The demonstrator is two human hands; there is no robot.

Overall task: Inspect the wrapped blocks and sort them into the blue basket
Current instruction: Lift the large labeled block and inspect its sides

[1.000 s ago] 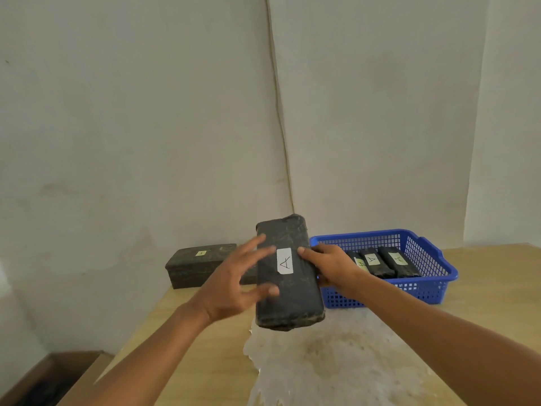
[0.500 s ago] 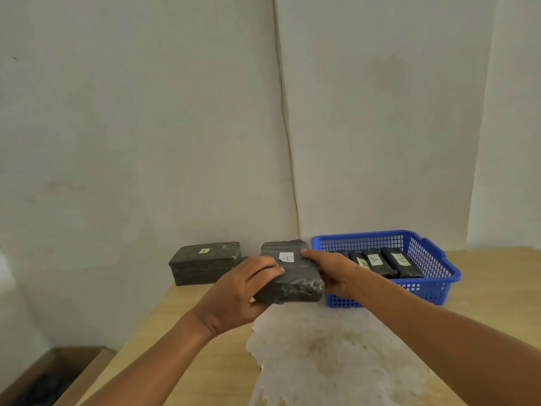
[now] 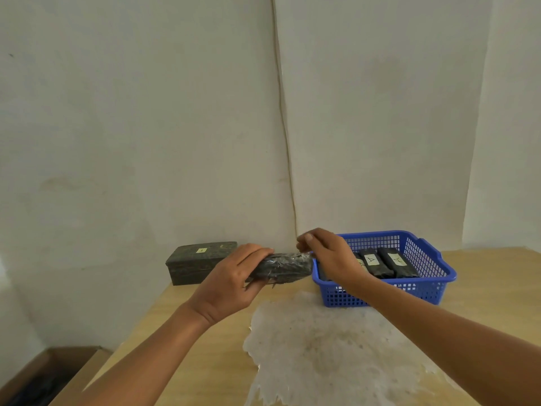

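Note:
I hold a dark wrapped block [image 3: 282, 268] level above the table, just left of the blue basket [image 3: 433, 276]. My left hand [image 3: 231, 282] grips its near end, fingers curled over the top. My right hand [image 3: 328, 256] is at the block's far end, thumb and fingers pinching the clear wrap there. The block's label does not show. Inside the basket lie several wrapped blocks [image 3: 383, 262] with white labels marked A, partly hidden by my right wrist.
Another dark block [image 3: 196, 262] with a small yellow label lies on the wooden table [image 3: 497, 282] by the wall, left of the basket. A white worn patch [image 3: 328, 347] covers the tabletop in front. A cardboard box [image 3: 35, 376] sits on the floor at lower left.
The block has been lowered and turned from label facing me to lying flat with the label out of sight. My left hand closed round its near end; my right hand shifted to the far end.

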